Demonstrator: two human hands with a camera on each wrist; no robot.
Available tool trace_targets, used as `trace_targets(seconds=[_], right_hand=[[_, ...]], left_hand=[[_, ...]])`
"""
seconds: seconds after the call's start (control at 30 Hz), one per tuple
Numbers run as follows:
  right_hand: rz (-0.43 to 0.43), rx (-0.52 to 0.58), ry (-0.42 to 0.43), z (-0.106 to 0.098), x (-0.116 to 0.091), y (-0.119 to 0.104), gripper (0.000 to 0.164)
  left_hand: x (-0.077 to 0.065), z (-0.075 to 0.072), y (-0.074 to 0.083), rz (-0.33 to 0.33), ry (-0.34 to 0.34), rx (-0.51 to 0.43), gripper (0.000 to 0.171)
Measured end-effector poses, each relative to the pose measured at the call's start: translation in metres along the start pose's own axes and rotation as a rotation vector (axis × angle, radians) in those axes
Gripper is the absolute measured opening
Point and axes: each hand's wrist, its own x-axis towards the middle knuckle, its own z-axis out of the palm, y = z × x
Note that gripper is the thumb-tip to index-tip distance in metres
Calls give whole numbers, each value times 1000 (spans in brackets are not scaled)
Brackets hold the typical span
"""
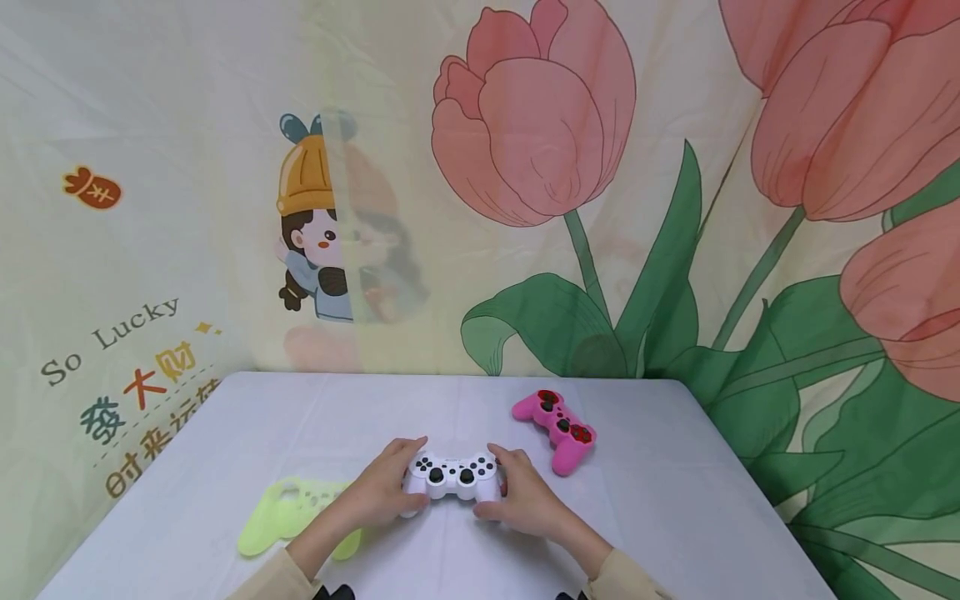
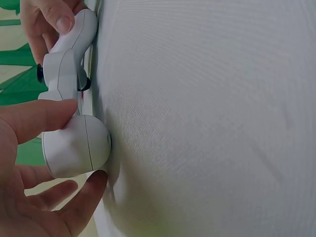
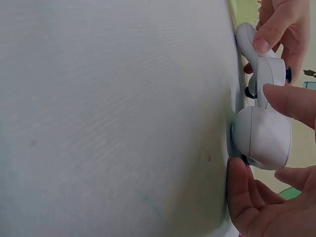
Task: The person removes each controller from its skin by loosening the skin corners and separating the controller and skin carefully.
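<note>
A white game controller (image 1: 452, 478) with black thumbsticks rests on the table, its buttons facing up, between both hands. My left hand (image 1: 381, 485) holds its left grip; in the left wrist view the thumb lies on top of the white controller (image 2: 76, 148) and the fingers curl under the grip end. At the other side, my right hand (image 1: 525, 493) holds the right grip the same way. The right wrist view shows the white controller (image 3: 264, 138) with fingertips against the cloth. A yellow-green controller cover (image 1: 272, 521) lies beside the left forearm, which partly hides it.
Behind the right hand, a pink controller (image 1: 561, 427) with red buttons lies at an angle. White cloth covers the table (image 1: 667, 517). A curtain (image 1: 397, 350) printed with tulips and a cartoon figure hangs along the table's far edge.
</note>
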Motion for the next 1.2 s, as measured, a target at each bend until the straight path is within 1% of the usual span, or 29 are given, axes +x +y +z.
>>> trace_targets(seconds=[0.17,0.37,0.53,0.7,0.8,0.93,1.07,1.2], right_hand=[[-44,-37,15,6,5,-3,95],[-46,-70,33,10,6,-2,88],[-47,-94,50,10,6,-1,84],[-41,-85,48,8,9,-4,84],[-41,-85,43,7,13,-9,83],[-46,-78,38,8,21,-18,83],[-84,-76,47,11,31,-29,81],[-130,-102,64,19,43,-40,79]], left_hand=[[1,0,-1,9,1,14,85],[1,1,0,28,-16,24,89],[3,1,3,26,-23,36,88],[4,-4,7,-3,-31,47,87],[5,-10,7,-17,-25,46,85],[7,-22,1,3,-11,57,82],[7,-38,-10,24,-1,57,80],[8,-55,-27,48,-4,58,81]])
